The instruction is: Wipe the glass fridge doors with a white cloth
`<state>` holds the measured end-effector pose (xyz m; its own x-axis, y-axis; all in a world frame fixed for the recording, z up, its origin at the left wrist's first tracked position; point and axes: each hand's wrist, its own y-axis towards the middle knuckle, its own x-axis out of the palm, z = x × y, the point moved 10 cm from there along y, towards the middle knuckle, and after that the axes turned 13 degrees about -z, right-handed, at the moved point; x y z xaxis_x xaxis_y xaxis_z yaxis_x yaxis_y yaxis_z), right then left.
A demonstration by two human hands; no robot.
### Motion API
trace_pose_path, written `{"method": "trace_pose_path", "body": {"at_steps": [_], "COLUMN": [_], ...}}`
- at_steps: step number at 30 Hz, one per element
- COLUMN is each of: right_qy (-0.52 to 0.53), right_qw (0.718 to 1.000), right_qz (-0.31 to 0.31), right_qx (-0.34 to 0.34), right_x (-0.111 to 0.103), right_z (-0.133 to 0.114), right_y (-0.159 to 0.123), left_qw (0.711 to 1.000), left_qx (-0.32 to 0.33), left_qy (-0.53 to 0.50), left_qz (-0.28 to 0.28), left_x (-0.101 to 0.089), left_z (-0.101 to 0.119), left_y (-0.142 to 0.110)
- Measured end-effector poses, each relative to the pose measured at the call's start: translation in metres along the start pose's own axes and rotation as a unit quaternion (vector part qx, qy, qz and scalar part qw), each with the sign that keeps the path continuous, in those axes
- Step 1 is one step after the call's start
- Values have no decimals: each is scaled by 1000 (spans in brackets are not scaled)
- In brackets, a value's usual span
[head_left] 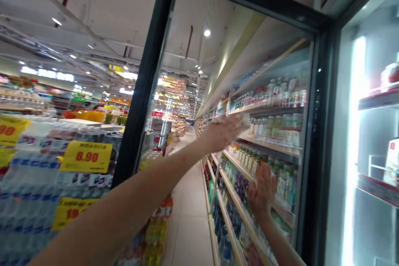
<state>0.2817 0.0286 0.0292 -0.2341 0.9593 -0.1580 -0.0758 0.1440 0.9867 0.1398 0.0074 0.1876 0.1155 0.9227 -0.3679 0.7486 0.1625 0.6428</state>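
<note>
The left hand [222,132] and the right hand [263,187] are both raised in front of the clear glass pane [190,20] of a tall black-framed door [146,62], which stands open. The left forearm crosses from the near left, so its hand lies higher and towards the middle of the pane, fingers stretched out to the right. The right hand is lower and farther right, fingers pointing up, and it is the nearer of the two to the door's right side, where the frame meets the lit cooler [358,70]. The right hand looks released, with nothing to be seen in it. A pale patch shows at the left fingertips; blur hides whether it is something held or only something behind the glass, so I cannot tell if that hand grasps anything. Whether either palm touches the pane is also unclear.

The door's long axis runs up and down, its top leaning to the right in this view. Its free edge lies to the left of both hands, well apart from the right one, with the left forearm passing across the lower part of that side.

Beyond, on the left, stand stacked packs of clear bottles [34,193] with a yellow price sign [87,156]. Through the pane, pale-edged shelves [240,166] of coloured bottles run along the right, beside a light tiled floor [190,216] that leads to the far end.
</note>
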Motion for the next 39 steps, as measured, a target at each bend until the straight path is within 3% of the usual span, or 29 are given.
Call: {"method": "trace_pose_path", "body": {"at_steps": [2, 3, 4, 5, 6, 9, 10, 11, 12, 13, 16, 18, 20, 24, 26, 29, 32, 36, 39], "right_qy": [6, 9, 11, 13, 14, 19, 22, 25, 28, 31, 34, 34, 36, 59, 120, 257, 323, 283, 235], "right_qw": [1000, 1000, 1000, 1000, 1000, 1000, 1000, 1000, 999, 999, 999, 999, 999, 998, 993, 966, 946, 959, 970], "right_qz": [-1, -2, -2, -4, -5, -11, -14, -15, -16, -17, -18, -21, -23, -6, 16, 14, -12, 12, 49], "right_qx": [-2, -4, -4, -4, -4, -2, -3, -2, -2, -4, -8, -6, -1, 3, -7, -29, -8, 15, 46], "right_x": [0, -1, -1, -1, -1, 0, 1, 1, 0, 0, -1, -1, -2, -12, -23, -30, -22, -18, -20], "right_z": [0, 0, 0, 1, 1, 4, 5, 5, 6, 6, 6, 8, 11, 1, -19, -61, -91, -107, -118], "right_y": [1, 1, 1, 1, 1, 0, 0, 0, 0, 1, 1, 0, -1, 4, 20, 60, 101, 126, 130], "left_qw": [982, 966, 955, 958, 971, 999, 995, 990, 989, 994, 991, 971, 976, 999, 999, 998, 983, 958, 969], "left_qx": [-180, -245, -278, -269, -223, 28, 99, 139, 142, 107, -123, -221, -202, 25, 29, -31, -42, -91, -99], "left_qy": [-14, -21, -28, -32, -33, -19, -11, -4, 0, 2, -9, -25, -35, -18, -12, -57, -170, -249, -197], "left_qz": [62, 86, 99, 97, 81, -2, -24, -35, -34, -22, 53, 86, 74, -11, -16, 17, 63, 108, 109], "left_x": [-27, -36, -39, -36, -28, 10, 19, 22, 20, 12, -28, -42, -35, 8, 18, 10, -11, -28, -32], "left_z": [-66, -87, -94, -86, -65, 33, 57, 66, 61, 42, -51, -82, -64, 42, 58, 39, 11, -23, -25], "left_y": [5, 5, 5, 9, 16, 25, 22, 21, 22, 26, 32, 21, 11, -9, -15, -16, -31, -79, -107]}}
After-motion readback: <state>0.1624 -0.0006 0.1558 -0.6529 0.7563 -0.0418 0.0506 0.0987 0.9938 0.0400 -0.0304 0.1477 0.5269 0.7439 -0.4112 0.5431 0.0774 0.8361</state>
